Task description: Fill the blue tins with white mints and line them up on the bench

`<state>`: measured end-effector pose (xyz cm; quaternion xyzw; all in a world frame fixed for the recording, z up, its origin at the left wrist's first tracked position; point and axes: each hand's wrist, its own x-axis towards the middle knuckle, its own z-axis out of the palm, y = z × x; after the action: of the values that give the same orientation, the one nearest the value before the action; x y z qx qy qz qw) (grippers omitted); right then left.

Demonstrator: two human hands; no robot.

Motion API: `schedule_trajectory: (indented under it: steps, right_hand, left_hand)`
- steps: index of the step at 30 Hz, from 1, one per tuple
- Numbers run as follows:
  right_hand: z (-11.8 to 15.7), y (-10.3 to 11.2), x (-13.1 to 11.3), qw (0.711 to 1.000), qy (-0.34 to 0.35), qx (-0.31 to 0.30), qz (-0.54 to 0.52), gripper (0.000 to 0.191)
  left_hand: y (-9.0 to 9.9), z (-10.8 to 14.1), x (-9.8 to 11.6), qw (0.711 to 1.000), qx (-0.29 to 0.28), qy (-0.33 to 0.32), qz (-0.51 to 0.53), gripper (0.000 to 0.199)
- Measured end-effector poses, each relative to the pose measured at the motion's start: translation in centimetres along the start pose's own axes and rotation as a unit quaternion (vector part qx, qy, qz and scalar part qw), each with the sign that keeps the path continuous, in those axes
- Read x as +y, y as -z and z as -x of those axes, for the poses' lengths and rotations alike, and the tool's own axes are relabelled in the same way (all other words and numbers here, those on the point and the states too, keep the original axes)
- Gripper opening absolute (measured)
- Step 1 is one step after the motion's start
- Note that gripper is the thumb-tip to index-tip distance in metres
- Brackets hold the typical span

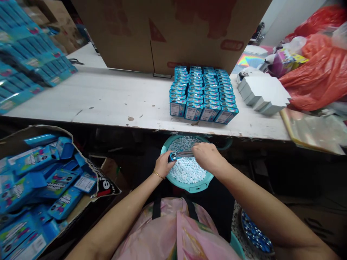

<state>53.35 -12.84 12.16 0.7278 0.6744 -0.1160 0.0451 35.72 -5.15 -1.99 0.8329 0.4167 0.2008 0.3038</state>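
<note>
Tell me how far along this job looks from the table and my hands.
Done: rows of upright blue tins stand on the white table. In hand: your left hand holds a blue tin over a teal basin of small white pieces, with your right hand at its far end. Left: loose blue tins lie in the carton at your left; whether they're filled can't be seen.

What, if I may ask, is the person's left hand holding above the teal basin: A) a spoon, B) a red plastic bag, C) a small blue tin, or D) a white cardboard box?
C. The left hand grips the small blue tin, which shows just above the teal basin.
</note>
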Motion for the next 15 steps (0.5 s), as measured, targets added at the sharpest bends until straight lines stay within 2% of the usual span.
schedule_trajectory:
  steps: [3,5,7,10,12,13,15]
  right_hand:
    - [0.7,-2.7,3.5,0.999,-0.046,-0.005,0.003,0.028]
    - [0.8,-6.2,5.6,0.994,-0.099,-0.035,-0.016,0.030]
    - [0.4,-10.5,6.2,0.986,-0.142,-0.062,-0.054,0.030]
    - [-1.3,-16.4,4.2,0.984,-0.142,-0.062,-0.093,0.032]
    - [-3.0,-19.2,1.9,0.974,-0.141,-0.021,-0.176,0.031]
    - [-3.9,-20.2,0.9,0.958,-0.148,0.005,-0.245,0.029]
    - [-5.5,-21.5,-0.2,0.906,-0.164,0.047,-0.387,0.024]
  left_hand:
    - [0.6,0.2,-0.7,1.000,0.012,0.009,0.020,0.038]
    - [1.2,0.3,-1.3,0.999,0.021,0.023,0.028,0.038]
    - [1.9,0.5,-1.8,0.998,0.035,0.034,0.038,0.039]
    - [2.9,0.6,-2.2,0.995,0.059,0.038,0.064,0.038]
    - [3.5,0.7,-2.3,0.993,0.072,0.044,0.080,0.038]
    - [3.8,0.7,-2.3,0.992,0.077,0.048,0.086,0.037]
    - [4.4,0.9,-2.3,0.990,0.084,0.057,0.095,0.037]
